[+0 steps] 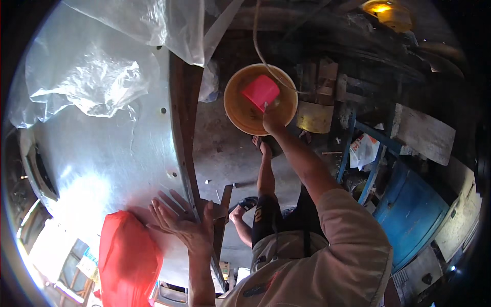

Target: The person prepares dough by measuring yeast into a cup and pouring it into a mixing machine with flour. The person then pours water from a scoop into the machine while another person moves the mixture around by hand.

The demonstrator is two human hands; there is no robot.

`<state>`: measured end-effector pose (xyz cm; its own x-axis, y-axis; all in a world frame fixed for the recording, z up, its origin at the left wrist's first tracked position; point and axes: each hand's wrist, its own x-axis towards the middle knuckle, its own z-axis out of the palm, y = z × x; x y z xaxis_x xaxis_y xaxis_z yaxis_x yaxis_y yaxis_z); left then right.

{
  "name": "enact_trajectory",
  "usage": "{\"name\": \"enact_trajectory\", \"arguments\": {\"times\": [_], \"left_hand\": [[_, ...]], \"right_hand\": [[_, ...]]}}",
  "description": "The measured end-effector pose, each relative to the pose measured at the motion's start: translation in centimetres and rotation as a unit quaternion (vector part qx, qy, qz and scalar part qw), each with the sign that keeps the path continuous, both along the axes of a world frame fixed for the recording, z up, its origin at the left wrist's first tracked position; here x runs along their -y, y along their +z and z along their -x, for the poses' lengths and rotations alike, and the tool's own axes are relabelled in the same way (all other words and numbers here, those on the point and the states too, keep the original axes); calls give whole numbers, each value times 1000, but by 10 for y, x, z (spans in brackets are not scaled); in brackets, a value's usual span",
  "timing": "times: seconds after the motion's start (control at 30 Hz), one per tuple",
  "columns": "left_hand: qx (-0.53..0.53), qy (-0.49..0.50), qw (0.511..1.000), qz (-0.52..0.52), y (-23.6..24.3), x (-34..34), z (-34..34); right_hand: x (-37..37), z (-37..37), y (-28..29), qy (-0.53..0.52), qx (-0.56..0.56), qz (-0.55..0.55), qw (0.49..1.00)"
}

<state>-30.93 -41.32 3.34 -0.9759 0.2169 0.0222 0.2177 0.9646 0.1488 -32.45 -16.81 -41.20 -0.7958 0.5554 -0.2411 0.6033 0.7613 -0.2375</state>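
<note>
My right hand (272,120) reaches forward, its fingers closed around the handle of a pink water dipper (261,91). The dipper's cup is inside the mouth of a round, yellowish-orange bucket (232,113) on the floor. Whether the cup touches the liquid or the bucket's bottom, I cannot tell. To the left, my left hand (186,230) is open with fingers spread, at the edge of a shiny metal tabletop (128,158). Nothing is in that hand. Beside it on the table is a full red plastic bag (130,256).
Clear plastic sheeting (97,77) covers the table's far end. A thin hose (259,41) hangs down to the bucket. On the right are a blue metal frame (376,132), a blue panel (411,210) and worn boards (424,133). My sandalled foot (263,146) stands close to the bucket.
</note>
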Motion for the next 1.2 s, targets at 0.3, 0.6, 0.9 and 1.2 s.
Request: {"name": "enact_trajectory", "arguments": {"times": [0.3, 0.6, 0.9, 1.2], "left_hand": [[-5, 50, 996, -73, 1, 1, 8], [-47, 66, 997, 7, -1, 10, 6], [-70, 82, 993, 49, -8, 20, -3], [-70, 79, 994, 15, -5, 5, 12]], "right_hand": [[8, 3, -46, 18, 65, 24, 997], [19, 9, -89, 152, 215, 97, 960], [0, 24, -76, 148, 235, 197, 940], [-31, -6, -98, 197, 4, 179, 964]]}}
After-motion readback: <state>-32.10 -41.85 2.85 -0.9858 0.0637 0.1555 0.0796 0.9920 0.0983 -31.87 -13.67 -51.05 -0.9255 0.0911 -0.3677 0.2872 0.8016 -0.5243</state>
